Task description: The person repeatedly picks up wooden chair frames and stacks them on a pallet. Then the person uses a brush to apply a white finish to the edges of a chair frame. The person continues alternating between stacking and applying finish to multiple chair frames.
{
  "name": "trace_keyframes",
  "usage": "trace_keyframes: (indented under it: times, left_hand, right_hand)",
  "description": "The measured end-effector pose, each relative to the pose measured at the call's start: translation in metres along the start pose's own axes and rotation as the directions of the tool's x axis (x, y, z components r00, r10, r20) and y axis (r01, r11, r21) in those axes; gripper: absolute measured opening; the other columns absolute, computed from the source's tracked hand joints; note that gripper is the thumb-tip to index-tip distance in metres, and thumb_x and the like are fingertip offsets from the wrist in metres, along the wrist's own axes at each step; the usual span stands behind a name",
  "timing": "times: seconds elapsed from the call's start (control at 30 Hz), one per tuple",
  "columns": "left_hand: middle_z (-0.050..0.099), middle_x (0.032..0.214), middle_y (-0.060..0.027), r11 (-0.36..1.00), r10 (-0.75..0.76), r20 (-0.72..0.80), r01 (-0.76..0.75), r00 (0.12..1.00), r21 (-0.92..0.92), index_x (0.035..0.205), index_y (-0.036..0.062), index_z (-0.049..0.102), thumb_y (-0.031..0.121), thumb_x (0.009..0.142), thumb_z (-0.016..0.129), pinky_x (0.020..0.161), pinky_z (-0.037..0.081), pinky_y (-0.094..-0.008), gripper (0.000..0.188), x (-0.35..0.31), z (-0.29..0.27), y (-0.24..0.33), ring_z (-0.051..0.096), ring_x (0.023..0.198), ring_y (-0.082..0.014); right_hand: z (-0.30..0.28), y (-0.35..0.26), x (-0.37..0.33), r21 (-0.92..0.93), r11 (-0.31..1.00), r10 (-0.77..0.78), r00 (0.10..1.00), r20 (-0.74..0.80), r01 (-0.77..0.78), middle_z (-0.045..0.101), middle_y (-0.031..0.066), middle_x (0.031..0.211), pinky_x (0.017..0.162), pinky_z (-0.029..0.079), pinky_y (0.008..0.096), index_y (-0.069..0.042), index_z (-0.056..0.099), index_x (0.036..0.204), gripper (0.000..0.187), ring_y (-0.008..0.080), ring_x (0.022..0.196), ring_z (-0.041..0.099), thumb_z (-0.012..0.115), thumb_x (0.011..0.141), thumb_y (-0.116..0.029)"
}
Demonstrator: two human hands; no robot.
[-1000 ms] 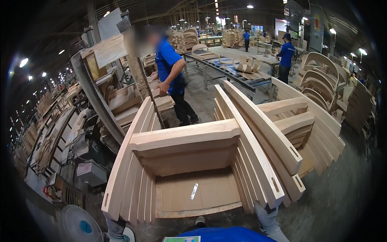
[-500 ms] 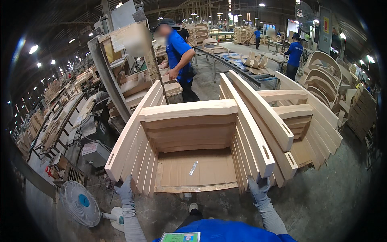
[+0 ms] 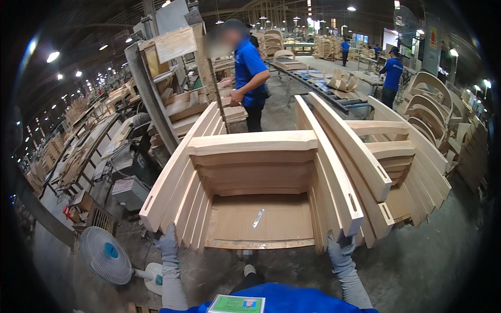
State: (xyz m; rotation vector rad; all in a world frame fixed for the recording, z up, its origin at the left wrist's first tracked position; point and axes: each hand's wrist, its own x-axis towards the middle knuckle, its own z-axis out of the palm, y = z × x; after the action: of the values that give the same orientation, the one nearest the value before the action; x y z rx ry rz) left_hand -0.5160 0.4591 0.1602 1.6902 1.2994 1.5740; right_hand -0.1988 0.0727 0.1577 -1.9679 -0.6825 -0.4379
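A stack of pale wooden chair-back frames (image 3: 253, 143) lies before me, two long side legs joined by a curved crossrail on the uppermost one. My left hand (image 3: 167, 245), in a grey glove, is closed round the lower end of the left leg, its thumb on the inner side. At the lower end of the right leg, my right hand (image 3: 341, 254), gloved alike, is closed with its fingers partly hidden under the wood. Both legs have a slot near the end. Under the stack shows a brown cardboard sheet (image 3: 282, 219) with a small shiny strip on it.
Another stack of frames (image 3: 380, 126) leans close on the right. A white fan (image 3: 106, 255) stands at lower left, near a grey box (image 3: 130, 192). Beyond a post (image 3: 151, 96), a co-worker in blue (image 3: 250, 68) handles wood. A roller conveyor (image 3: 308, 86) runs behind.
The view has shifted slightly, so most things sit farther right. Both my hands keep their places at the leg ends. The co-worker beyond the post has changed posture a little.
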Motion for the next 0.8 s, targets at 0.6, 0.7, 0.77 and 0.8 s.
trace_keyframes:
  times: [0.6, 0.7, 0.77, 0.8]
  left_hand:
    - [0.059, 0.085, -0.0167, 0.744, 0.492, 0.046, -0.448, 0.869, 0.496, 0.097, 0.0015, 0.057, 0.025, 0.077, 0.068, 0.064, 0.045, -0.0396, 0.033, -0.004, 0.027, -0.095, 0.056, 0.074, -0.0324]
    - [0.058, 0.084, -0.0176, 0.872, 0.388, -0.002, -0.367, 0.922, 0.323, 0.096, -0.0004, 0.054, 0.025, 0.075, 0.071, 0.063, 0.045, -0.0408, 0.037, -0.006, 0.029, -0.087, 0.056, 0.071, -0.0340]
    - [0.058, 0.085, -0.0169, 0.915, 0.386, -0.065, -0.373, 0.920, 0.153, 0.095, 0.0002, 0.054, 0.026, 0.075, 0.071, 0.062, 0.045, -0.0401, 0.037, -0.010, 0.025, -0.042, 0.057, 0.071, -0.0330]
    - [0.059, 0.085, -0.0162, 0.915, 0.402, -0.115, -0.396, 0.908, 0.072, 0.094, 0.0008, 0.054, 0.026, 0.075, 0.070, 0.062, 0.046, -0.0396, 0.036, -0.011, 0.021, -0.014, 0.057, 0.071, -0.0320]
  right_hand:
    - [0.000, -0.019, 0.010, 0.348, 0.936, 0.098, 0.985, -0.141, -0.043, 0.050, 0.0143, 0.117, 0.092, 0.037, 0.0325, 0.006, 0.049, 0.114, 0.052, 0.0209, 0.106, 0.047, 0.072, 0.070, -0.011]
    - [-0.001, -0.009, 0.005, 0.262, 0.963, 0.086, 0.993, -0.085, -0.061, 0.049, 0.0147, 0.118, 0.095, 0.035, 0.0337, 0.004, 0.050, 0.114, 0.046, 0.0223, 0.109, 0.045, 0.068, 0.074, -0.011]
    - [0.002, -0.001, 0.005, 0.347, 0.934, 0.124, 0.989, -0.085, -0.087, 0.049, 0.0150, 0.119, 0.099, 0.032, 0.0347, 0.002, 0.052, 0.113, 0.042, 0.0240, 0.113, 0.043, 0.065, 0.077, -0.012]
    - [0.006, 0.005, 0.003, 0.422, 0.900, 0.157, 0.984, -0.084, -0.108, 0.048, 0.0152, 0.120, 0.101, 0.030, 0.0352, 0.001, 0.052, 0.113, 0.039, 0.0251, 0.115, 0.042, 0.064, 0.078, -0.013]
